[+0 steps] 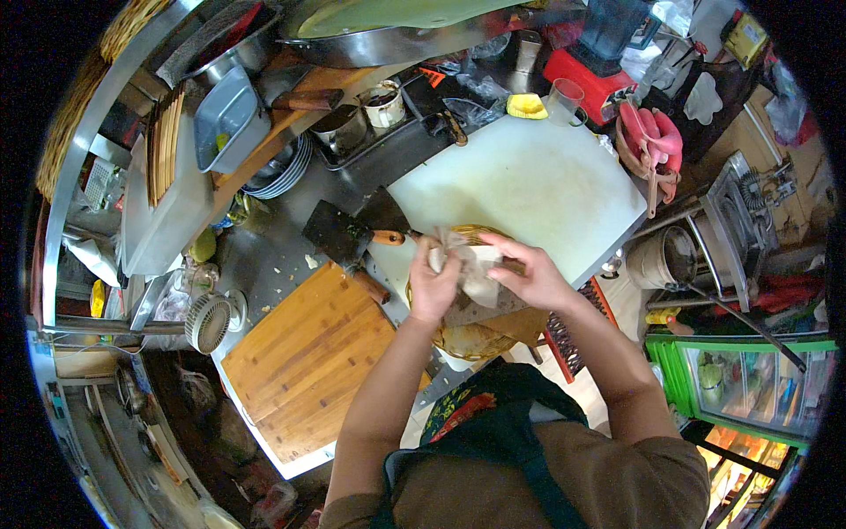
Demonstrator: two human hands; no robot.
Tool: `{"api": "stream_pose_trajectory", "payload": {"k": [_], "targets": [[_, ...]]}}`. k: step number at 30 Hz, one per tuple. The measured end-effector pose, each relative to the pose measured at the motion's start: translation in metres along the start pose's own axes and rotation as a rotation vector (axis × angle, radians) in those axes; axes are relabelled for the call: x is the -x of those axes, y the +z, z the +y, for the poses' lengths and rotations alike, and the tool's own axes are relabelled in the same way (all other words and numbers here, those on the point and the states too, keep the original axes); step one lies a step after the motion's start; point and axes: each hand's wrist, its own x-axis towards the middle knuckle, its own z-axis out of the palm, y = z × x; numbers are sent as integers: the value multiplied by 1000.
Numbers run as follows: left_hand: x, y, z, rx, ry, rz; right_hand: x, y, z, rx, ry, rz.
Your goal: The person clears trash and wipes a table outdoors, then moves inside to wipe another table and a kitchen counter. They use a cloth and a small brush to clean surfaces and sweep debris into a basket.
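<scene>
My left hand [435, 281] grips a crumpled pale sheet [477, 281], paper or thin cloth, blurred by motion. My right hand [529, 272] is at the sheet's right side, with thumb and index finger spread around its edge. Whether these fingers pinch it is unclear. Below both hands sits a round wicker basket [456, 349], partly hidden by my hands and forearms. Inside it lies flat brown material [512, 326], perhaps paper. Left of my left hand is a dark cleaver [337, 231] with a wooden handle; another wooden handle [372, 287] points towards me.
A white cutting board [522, 175] spans the counter ahead, a bamboo board [310, 364] the left. Beyond stand a glass mug [565, 102], a yellow fruit piece [527, 106], a red-based blender [588, 86] and metal pots [340, 129]. A small fan [208, 323] stands left; pink gloves [651, 135] hang right.
</scene>
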Motion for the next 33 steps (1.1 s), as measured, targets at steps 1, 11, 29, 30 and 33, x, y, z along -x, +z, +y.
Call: {"api": "stream_pose_trajectory", "payload": {"k": [1,11,29,30,33], "targets": [[0,-7,-4,30,170,-25,7,-6,4,250,-9,-26],[16,-30,-13,-99,334,217,37,-24,43,734,200,-1],[48,-10,-1,-421,440,114,30,-23,-26,1007,-446,153],[49,-8,-3,-376,403,66,31,-22,-33,1071,-484,123],[51,2,-8,-543,476,83,31,-15,-42,1157,-481,136]]}}
